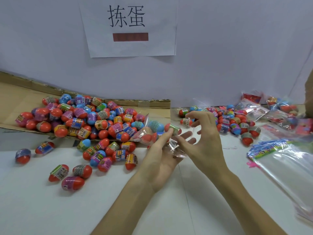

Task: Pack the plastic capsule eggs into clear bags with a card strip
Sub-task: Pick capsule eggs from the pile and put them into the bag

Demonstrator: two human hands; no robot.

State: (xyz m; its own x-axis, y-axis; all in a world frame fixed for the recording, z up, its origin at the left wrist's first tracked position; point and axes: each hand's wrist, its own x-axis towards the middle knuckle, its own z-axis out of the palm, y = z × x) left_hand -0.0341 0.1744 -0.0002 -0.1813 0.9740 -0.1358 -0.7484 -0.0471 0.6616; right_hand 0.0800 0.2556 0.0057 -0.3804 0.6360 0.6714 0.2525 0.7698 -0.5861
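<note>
**Gloss and film over matt board**

The capsule eggs (94, 119) are hard, glossy plastic, each banded in shiny printed film. The clear bag (144, 131) is thin, crinkled film that catches the light. Under the heap lies matt brown corrugated cardboard (17, 99), rough at its edges. The table (50, 209) is smooth and white, the sign (128, 46) plain matt paper

Head camera looks down, close over table (50, 209)

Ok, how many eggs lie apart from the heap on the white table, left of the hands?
5: a purple-wrapped egg and a blue-wrapped egg at the far left; a green-wrapped egg, grey-wrapped egg and pink-wrapped egg nearest the camera. None looks hidden.
</note>
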